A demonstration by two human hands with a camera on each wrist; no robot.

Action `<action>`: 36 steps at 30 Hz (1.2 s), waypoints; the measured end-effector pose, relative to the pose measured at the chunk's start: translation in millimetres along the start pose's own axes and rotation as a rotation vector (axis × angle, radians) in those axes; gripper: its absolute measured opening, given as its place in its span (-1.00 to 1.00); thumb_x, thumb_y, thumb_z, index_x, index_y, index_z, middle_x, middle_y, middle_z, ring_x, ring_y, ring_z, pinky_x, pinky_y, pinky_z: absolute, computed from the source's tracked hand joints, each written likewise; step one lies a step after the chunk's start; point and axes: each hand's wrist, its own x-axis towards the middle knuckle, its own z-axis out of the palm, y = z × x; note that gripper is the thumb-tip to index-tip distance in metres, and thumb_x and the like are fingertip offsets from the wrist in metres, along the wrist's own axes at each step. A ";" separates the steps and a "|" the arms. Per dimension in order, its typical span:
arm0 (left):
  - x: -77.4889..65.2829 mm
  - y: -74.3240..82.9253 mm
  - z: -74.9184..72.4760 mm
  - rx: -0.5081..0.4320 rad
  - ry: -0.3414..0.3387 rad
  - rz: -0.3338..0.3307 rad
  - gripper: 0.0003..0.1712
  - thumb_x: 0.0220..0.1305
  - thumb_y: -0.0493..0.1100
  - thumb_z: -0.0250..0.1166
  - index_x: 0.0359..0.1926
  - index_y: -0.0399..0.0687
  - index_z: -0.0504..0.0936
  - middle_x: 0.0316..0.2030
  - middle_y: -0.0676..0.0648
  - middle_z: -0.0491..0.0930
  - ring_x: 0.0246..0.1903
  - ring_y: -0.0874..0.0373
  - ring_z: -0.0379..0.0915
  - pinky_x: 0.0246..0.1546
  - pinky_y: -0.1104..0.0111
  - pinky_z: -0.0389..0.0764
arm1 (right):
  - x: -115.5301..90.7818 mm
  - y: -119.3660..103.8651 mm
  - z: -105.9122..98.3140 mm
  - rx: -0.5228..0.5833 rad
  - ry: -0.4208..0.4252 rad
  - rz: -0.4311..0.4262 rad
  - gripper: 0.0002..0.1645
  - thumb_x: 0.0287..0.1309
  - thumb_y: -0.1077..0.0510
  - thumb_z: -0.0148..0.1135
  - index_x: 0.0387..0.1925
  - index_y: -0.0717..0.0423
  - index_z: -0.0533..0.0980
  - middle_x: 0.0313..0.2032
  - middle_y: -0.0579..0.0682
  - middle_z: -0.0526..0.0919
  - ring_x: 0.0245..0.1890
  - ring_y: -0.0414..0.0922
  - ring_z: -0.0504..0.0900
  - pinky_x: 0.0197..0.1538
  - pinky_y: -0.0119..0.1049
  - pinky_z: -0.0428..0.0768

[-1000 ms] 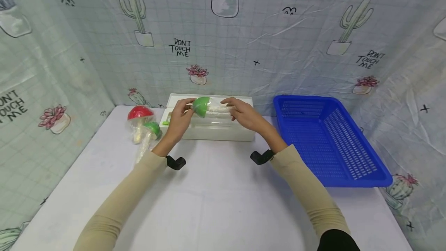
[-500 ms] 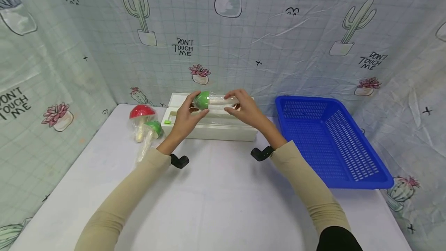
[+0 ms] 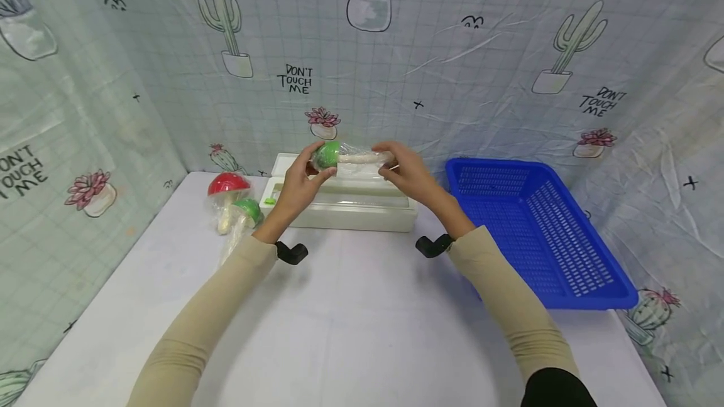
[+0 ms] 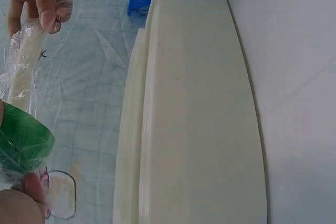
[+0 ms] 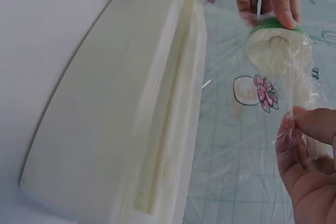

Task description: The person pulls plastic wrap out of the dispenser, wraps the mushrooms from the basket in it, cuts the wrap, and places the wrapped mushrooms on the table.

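Observation:
A toy mushroom with a green cap (image 3: 326, 155) and pale stem (image 4: 24, 77), wrapped in clear plastic film (image 5: 294, 77), is held sideways above the white film dispenser box (image 3: 351, 217). My left hand (image 3: 300, 184) grips the cap end between thumb and fingers. At the stem's end, my right hand (image 3: 408, 170) pinches the film and stem between thumb and fingers. The dispenser's lid (image 3: 285, 162) stands raised at the back, and a small light-green piece (image 3: 270, 201) shows at its left end.
Left of the dispenser lie a red-capped mushroom (image 3: 229, 183) and another green-capped mushroom (image 3: 247, 208), both in plastic film. A blue plastic basket (image 3: 543, 294) stands on the right of the white table (image 3: 351, 331). Printed cloth (image 3: 418, 68) hangs behind.
The wrapped mushroom has risen slightly above the dispenser. My right hand has shifted right toward the stem's end, and the film there is drawn closer around the stem.

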 end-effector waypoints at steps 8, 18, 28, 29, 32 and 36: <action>7.8 5.8 -5.1 0.001 -0.052 -0.035 -0.30 0.42 -0.09 0.31 0.48 -0.13 0.29 -0.19 -0.19 0.48 -0.32 0.07 0.34 -0.34 0.35 0.41 | -3.5 0.6 -9.7 -0.102 0.019 -0.112 -0.51 0.33 0.42 0.19 0.27 0.24 0.51 0.16 0.22 0.57 -0.11 0.07 0.72 0.00 -0.14 0.70; 20.7 17.8 -19.6 -0.039 -0.130 -0.085 -0.32 0.47 0.02 0.24 0.49 -0.04 0.28 -0.16 -0.17 0.45 -0.31 0.05 0.27 -0.36 0.32 0.35 | 3.0 -3.6 -18.2 -0.223 0.060 -0.259 -0.56 0.39 0.40 0.08 0.25 0.25 0.54 0.08 0.24 0.63 -0.29 0.01 0.59 -0.21 -0.15 0.62; 24.6 38.5 -33.2 -0.040 -0.207 -0.140 -0.33 0.48 0.09 0.21 0.49 0.03 0.29 -0.21 -0.15 0.38 -0.33 0.00 0.23 -0.36 0.27 0.30 | 4.6 -10.6 -27.7 -0.182 0.034 -0.214 -0.57 0.51 0.28 0.04 0.33 0.19 0.47 0.12 0.23 0.59 -0.12 0.07 0.67 -0.02 -0.07 0.67; 23.9 40.7 -34.8 -0.035 -0.216 -0.149 -0.32 0.47 0.12 0.21 0.48 0.04 0.29 -0.22 -0.14 0.38 -0.33 0.00 0.24 -0.36 0.27 0.31 | 4.1 -11.9 -28.5 -0.178 0.031 -0.210 -0.56 0.51 0.27 0.03 0.34 0.19 0.46 0.14 0.23 0.58 -0.13 0.06 0.67 -0.03 -0.07 0.66; 21.4 46.0 -39.0 -0.034 -0.236 -0.172 -0.31 0.46 0.16 0.20 0.46 0.02 0.29 -0.26 -0.12 0.34 -0.33 0.02 0.22 -0.35 0.26 0.31 | 2.2 -16.8 -29.6 -0.151 0.011 -0.181 -0.55 0.54 0.24 0.00 0.37 0.17 0.43 0.14 0.22 0.57 -0.11 0.06 0.68 -0.01 -0.07 0.67; 17.1 52.2 -44.1 -0.005 -0.250 -0.189 -0.29 0.45 0.22 0.19 0.44 0.01 0.27 -0.33 -0.11 0.26 -0.36 0.06 0.16 -0.37 0.24 0.28 | -0.3 -23.5 -28.6 -0.094 -0.008 -0.149 -0.55 0.57 0.23 -0.07 0.38 0.15 0.39 0.09 0.20 0.55 -0.16 -0.01 0.73 -0.04 -0.11 0.69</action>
